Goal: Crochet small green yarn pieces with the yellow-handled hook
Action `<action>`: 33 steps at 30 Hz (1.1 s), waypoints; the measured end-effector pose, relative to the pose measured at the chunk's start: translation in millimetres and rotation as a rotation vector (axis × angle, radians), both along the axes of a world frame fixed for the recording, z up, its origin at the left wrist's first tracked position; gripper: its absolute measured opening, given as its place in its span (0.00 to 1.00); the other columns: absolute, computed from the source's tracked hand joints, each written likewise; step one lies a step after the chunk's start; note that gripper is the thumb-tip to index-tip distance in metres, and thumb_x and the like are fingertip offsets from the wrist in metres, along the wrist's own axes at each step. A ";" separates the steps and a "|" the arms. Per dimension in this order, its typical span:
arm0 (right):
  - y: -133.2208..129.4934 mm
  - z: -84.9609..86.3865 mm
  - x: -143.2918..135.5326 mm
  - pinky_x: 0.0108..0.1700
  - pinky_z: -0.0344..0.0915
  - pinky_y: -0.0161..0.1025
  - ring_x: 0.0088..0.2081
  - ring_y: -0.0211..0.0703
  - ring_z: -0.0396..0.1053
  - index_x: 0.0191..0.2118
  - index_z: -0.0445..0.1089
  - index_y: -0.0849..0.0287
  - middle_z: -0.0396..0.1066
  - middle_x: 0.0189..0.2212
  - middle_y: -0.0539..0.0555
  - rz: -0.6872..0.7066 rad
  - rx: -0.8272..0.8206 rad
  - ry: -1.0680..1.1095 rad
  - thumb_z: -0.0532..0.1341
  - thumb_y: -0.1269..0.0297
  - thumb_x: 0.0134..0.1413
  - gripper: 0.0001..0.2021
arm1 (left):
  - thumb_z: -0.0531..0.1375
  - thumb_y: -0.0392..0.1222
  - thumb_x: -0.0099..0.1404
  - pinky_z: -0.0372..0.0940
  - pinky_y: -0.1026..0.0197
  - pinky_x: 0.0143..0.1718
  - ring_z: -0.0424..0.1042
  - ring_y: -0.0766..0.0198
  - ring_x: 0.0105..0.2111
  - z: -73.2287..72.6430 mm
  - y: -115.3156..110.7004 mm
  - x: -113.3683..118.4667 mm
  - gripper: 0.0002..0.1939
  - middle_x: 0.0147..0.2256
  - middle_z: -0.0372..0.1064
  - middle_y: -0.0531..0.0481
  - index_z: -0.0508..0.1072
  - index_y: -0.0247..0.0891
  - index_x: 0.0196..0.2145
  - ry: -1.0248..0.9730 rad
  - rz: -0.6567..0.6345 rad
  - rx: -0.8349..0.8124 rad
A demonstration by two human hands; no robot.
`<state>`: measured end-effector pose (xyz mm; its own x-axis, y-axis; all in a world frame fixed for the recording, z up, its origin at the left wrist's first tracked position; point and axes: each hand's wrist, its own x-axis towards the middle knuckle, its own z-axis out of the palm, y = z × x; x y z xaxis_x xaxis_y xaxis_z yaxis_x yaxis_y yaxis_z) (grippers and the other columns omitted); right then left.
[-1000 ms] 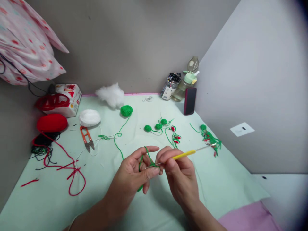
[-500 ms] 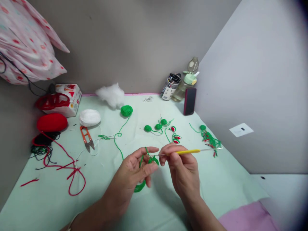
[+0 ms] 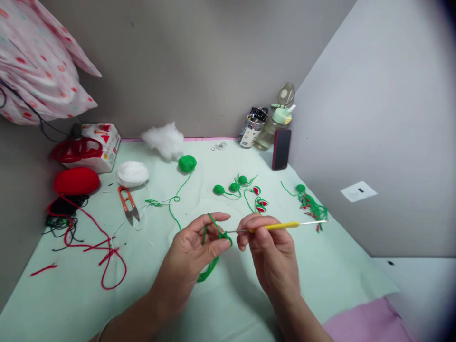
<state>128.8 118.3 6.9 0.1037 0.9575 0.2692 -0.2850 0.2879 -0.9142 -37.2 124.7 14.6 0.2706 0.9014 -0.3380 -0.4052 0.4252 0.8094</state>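
Note:
My left hand (image 3: 194,251) pinches a small green crochet piece (image 3: 225,237) between thumb and fingers. Green yarn passes over its raised index finger, and a loop of yarn (image 3: 208,273) hangs below the palm. In my right hand (image 3: 270,251) is a crochet hook with a yellow handle (image 3: 281,226), held like a pencil and pointing left. The hook's metal tip meets the green piece at its upper edge. From the left hand, a strand runs back to the green yarn ball (image 3: 187,164).
Small green crochet balls (image 3: 234,187) and red-green pieces (image 3: 261,204) lie beyond my hands. Orange thread snips (image 3: 128,205), a white yarn ball (image 3: 132,174) and red yarn (image 3: 76,181) are at left. A phone (image 3: 281,149) and a bottle (image 3: 272,128) stand back right.
My left hand has shifted slightly left with the green piece, and its index finger is a little higher. The hook's tip now sits at the piece's edge, its handle a bit further right.

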 end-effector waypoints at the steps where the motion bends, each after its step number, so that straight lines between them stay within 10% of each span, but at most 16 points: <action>1: -0.1 -0.3 -0.3 0.30 0.71 0.35 0.27 0.36 0.73 0.39 0.81 0.55 0.76 0.31 0.51 -0.001 0.011 -0.007 0.66 0.60 0.68 0.08 | 0.76 0.41 0.59 0.64 0.64 0.39 0.67 0.66 0.35 0.5 0.2 0.2 0.17 0.34 0.72 0.54 0.84 0.47 0.47 -0.017 0.012 -0.004; 11: -6.2 -4.3 4.2 0.37 0.67 0.42 0.35 0.42 0.71 0.44 0.80 0.51 0.75 0.33 0.52 -0.274 0.176 -0.241 0.60 0.66 0.73 0.09 | 0.76 0.39 0.58 0.63 0.65 0.37 0.67 0.68 0.33 -0.7 3.2 0.2 0.19 0.33 0.73 0.54 0.84 0.45 0.48 -0.030 0.018 -0.049; 33: -9.7 -1.1 1.4 0.36 0.69 0.42 0.34 0.42 0.71 0.45 0.80 0.52 0.76 0.33 0.52 -0.149 0.201 -0.335 0.59 0.69 0.73 0.11 | 0.74 0.41 0.59 0.59 0.64 0.33 0.62 0.66 0.30 -3.4 3.4 0.3 0.08 0.28 0.66 0.55 0.79 0.40 0.33 0.041 0.014 -0.012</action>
<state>130.2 108.6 5.8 0.1119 0.8636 0.4916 0.0767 0.4857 -0.8708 -37.0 128.1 11.2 0.2439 0.9009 -0.3590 -0.3781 0.4292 0.8202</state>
